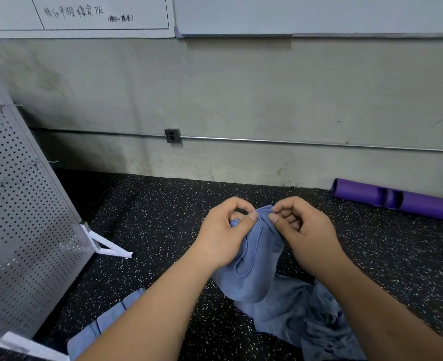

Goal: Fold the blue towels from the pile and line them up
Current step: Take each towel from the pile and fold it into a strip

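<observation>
- Pinching: left hand (223,235) and right hand (303,230) each nip the top hem of one blue towel (254,277) between thumb and forefinger. The hands are close together, centre of frame, and the other fingers are curled.
- Pile (311,319): crumpled blue cloth on the speckled floor (163,217), lower right of frame, under the right forearm. The held towel's lower end looks to touch or overlap it. Can't tell if it is fully free.
- Held towel: hangs straight down from the two pinches and bunches below the hands. Soft, limp and light, with no stiffness, so it will sag wherever it isn't held. Not slippery or fragile.
- Folded towels (105,324): lighter blue, flat on the floor at lower left, well apart from the pile. Partly hidden by the left forearm, count unclear.
- Where to hold: the stitched hem, the firmest part. Likely slide the pinches apart along it to the two corners so the cloth spreads flat.
</observation>
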Motion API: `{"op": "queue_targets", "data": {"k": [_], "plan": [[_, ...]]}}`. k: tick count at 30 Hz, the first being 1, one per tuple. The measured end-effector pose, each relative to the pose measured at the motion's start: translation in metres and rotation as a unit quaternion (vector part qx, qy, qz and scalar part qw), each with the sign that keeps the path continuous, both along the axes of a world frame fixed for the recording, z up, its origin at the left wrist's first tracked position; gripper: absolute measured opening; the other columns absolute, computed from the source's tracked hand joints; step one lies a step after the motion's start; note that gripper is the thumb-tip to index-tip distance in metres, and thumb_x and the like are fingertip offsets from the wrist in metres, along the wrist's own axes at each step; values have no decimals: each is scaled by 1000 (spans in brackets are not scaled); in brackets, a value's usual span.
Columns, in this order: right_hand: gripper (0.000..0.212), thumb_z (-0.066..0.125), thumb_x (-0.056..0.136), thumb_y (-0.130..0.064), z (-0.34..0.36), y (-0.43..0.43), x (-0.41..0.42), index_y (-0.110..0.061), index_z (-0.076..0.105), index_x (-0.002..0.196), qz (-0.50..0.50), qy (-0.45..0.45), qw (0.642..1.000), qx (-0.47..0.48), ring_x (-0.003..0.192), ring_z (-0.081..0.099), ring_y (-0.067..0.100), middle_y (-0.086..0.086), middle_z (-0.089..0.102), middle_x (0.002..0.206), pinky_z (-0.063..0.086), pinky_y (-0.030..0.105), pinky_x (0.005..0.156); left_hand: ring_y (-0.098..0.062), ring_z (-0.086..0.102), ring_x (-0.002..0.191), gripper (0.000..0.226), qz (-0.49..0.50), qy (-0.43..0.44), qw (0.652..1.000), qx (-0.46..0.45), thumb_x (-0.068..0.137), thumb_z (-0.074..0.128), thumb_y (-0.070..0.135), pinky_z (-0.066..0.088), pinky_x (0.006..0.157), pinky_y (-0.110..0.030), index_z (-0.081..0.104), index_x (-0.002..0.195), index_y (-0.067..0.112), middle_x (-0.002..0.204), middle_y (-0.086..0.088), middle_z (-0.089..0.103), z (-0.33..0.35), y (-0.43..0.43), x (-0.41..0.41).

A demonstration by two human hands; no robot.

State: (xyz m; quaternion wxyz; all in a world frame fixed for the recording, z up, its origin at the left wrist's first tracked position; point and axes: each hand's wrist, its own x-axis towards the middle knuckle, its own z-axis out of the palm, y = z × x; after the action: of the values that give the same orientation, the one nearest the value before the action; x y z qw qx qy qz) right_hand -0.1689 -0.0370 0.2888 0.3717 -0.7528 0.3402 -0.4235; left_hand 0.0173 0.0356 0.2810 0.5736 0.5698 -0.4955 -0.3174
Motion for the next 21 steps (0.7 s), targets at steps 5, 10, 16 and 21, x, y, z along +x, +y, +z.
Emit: {"op": "queue_targets", "data": {"k": [5, 10, 16, 21], "plan": [[22, 76, 96, -19, -2, -4, 1, -36, 74, 111, 6, -2, 1000, 28, 72, 61, 4, -8, 70, 86, 54, 19, 69, -6, 49, 56, 0, -33, 0, 999, -12, 101, 72, 16, 41, 56, -20, 72, 101, 16, 67, 7, 65, 2, 2, -2], [16, 78, 95, -20, -1, -3, 0, -34, 78, 102, 8, -3, 999, 31, 68, 55, 4, -11, 68, 83, 50, 18, 64, -3, 55, 60, 5, -40, -9, 999, -12, 101, 72, 14, 45, 62, -18, 74, 105, 16, 72, 8, 71, 2, 2, -2], [13, 81, 93, -23, 1, -3, -1, -35, 77, 94, -44, -2, 999, 2, 70, 65, 6, -14, 73, 88, 51, 17, 66, -14, 77, 88, 12, -32, 35, 999, -9, 96, 78, 9, 61, 86, -29, 81, 106, 13, 93, -4, 81, 4, 3, -3], [16, 82, 91, -18, 0, -6, -2, -34, 78, 91, -53, -27, 998, 15, 71, 65, 9, -11, 75, 85, 58, 30, 70, -14, 77, 95, 14, -15, 27, 999, -17, 89, 85, 10, 60, 92, -32, 82, 102, 14, 97, 0, 82, 5, 3, 0]]}}
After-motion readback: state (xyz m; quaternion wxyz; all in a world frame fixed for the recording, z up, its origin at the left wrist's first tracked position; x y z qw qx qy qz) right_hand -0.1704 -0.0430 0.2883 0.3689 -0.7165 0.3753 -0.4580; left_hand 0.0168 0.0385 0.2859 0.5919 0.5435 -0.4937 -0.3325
